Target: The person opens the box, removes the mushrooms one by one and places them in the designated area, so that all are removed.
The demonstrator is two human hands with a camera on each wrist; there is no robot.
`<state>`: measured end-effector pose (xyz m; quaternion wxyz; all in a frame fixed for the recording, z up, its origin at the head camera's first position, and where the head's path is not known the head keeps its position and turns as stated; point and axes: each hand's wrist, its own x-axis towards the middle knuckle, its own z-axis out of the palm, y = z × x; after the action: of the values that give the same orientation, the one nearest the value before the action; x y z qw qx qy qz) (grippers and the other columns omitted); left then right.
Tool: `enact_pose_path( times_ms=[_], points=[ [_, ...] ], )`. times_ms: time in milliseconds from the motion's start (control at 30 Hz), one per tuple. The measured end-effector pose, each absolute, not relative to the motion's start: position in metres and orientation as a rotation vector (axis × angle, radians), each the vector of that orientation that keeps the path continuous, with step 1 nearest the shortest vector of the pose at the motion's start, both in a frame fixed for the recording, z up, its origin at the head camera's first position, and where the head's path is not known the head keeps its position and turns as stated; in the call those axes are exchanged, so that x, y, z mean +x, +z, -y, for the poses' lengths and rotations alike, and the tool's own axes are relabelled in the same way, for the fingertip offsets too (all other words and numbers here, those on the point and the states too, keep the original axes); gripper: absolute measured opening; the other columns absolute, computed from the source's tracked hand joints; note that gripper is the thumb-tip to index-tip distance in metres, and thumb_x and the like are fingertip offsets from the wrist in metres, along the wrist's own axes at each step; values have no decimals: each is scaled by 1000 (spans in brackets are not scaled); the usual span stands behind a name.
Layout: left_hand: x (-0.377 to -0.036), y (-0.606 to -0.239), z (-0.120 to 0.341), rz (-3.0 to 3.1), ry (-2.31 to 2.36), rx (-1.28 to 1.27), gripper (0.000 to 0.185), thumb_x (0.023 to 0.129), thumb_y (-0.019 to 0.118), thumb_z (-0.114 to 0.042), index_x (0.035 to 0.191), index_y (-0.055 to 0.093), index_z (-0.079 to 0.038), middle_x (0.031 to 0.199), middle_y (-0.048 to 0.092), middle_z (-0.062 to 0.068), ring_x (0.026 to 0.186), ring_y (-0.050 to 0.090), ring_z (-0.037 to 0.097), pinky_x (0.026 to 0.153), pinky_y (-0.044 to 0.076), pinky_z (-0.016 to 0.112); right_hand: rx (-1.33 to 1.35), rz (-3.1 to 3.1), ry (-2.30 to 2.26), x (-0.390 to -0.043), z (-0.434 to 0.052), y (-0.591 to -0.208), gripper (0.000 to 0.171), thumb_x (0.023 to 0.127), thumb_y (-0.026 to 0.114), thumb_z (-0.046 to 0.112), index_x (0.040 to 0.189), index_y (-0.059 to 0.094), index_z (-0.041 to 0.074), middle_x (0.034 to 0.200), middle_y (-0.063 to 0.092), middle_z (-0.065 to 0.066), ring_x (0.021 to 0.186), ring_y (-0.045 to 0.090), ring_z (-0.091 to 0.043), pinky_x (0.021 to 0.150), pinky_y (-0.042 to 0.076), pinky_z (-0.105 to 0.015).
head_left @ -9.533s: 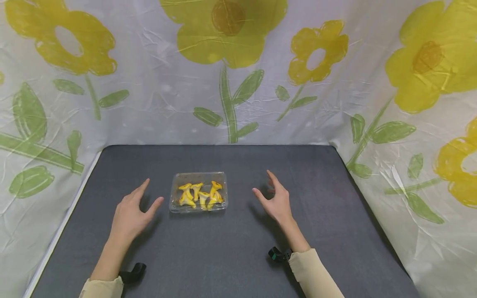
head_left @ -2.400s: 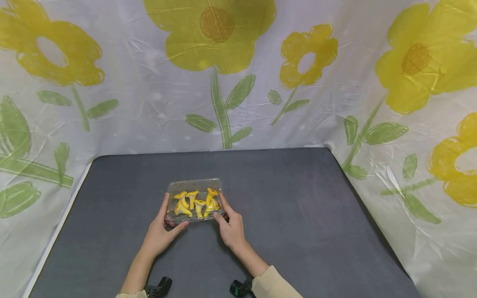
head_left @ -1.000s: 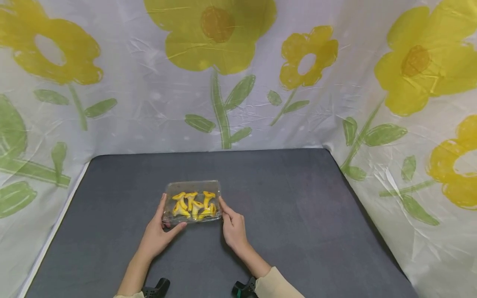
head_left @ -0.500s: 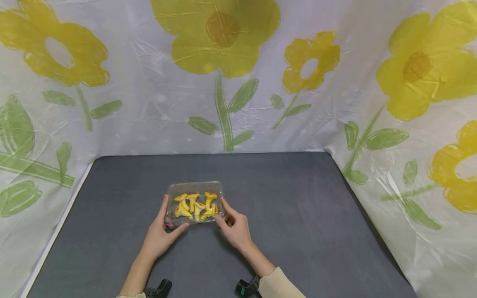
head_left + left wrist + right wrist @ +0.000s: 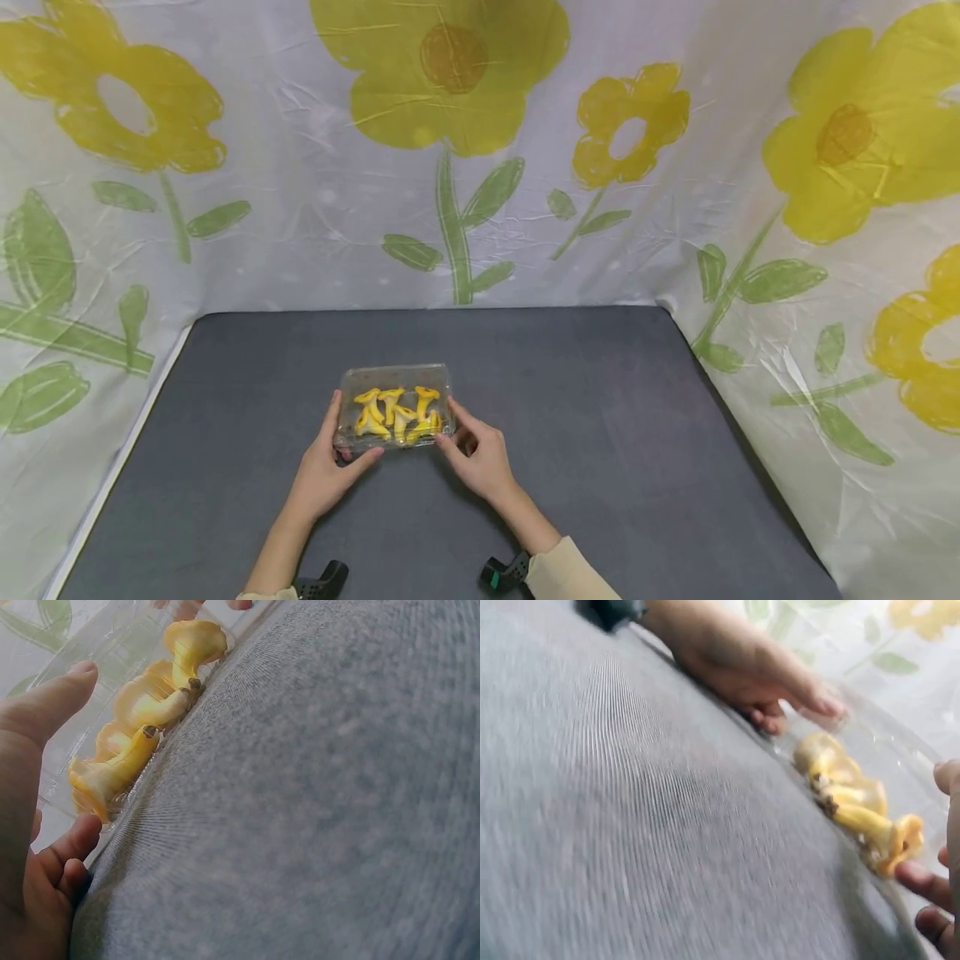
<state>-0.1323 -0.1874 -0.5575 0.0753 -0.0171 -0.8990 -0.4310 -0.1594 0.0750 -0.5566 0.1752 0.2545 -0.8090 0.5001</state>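
From the head view, the left hand (image 5: pixel 324 477) is gripping the near-left corner of a clear plastic box (image 5: pixel 395 407) of yellow mushrooms (image 5: pixel 396 413) lying on the grey surface (image 5: pixel 600 433), while the right hand (image 5: pixel 480 454) is touching its right end (fingers loosely curled). The left wrist view is showing thumb and fingers pinching the box edge. The right wrist view, blurred, is showing fingertips (image 5: pixel 926 885) beside the box.
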Motion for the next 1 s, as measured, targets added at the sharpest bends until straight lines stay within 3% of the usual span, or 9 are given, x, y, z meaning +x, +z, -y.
enact_pose_path(
  times_ms=[233,400,700,800,900,967,1000],
  points=[
    [-132,-558,187,2684,-1300,-41,113,80,82,-44,161,5,-27,89,54,4,66,44,12,59,36,27,705,2157,1250,-167,-84,-554,30,84,81,22,111,76,8,110,74,-3,63,55,-14,53,35,-12],
    [-132,-558,187,2691,-1296,-40,113,81,81,-44,161,4,-26,87,53,3,67,44,12,60,36,27,781,2069,1233,-169,-89,-552,16,81,82,13,97,80,12,106,75,-5,69,55,-12,57,34,-10],
    [-132,-560,187,2677,-1297,-57,113,81,81,-43,161,4,-26,100,55,6,67,44,11,59,36,27,836,2045,1266,-171,-92,-553,11,83,79,8,93,80,12,95,75,-1,68,54,-8,57,34,-8],
    [-132,-560,188,2666,-1309,-64,114,80,82,-43,161,3,-24,126,56,10,68,45,10,59,36,26,839,2050,1279,-171,-92,-554,9,85,78,9,93,80,12,95,75,-1,68,53,-7,56,34,-9],
    [-132,-561,188,2666,-1315,-69,116,81,82,-43,161,2,-21,156,35,10,70,45,9,60,37,26,845,2058,1277,-171,-93,-553,9,85,78,9,93,79,12,96,74,0,70,53,-6,55,34,-10],
    [-132,-561,188,2670,-1314,-73,116,81,81,-44,161,1,-20,161,26,9,70,45,9,61,37,26,846,2062,1274,-170,-93,-551,8,86,77,9,93,79,13,96,74,0,72,54,-6,55,34,-10],
    [-133,-561,188,2674,-1311,-72,116,81,81,-44,161,1,-19,157,34,9,71,45,9,61,38,26,847,2062,1276,-170,-93,-549,8,85,77,8,92,79,12,96,73,1,73,54,-6,55,34,-10]
  ],
)
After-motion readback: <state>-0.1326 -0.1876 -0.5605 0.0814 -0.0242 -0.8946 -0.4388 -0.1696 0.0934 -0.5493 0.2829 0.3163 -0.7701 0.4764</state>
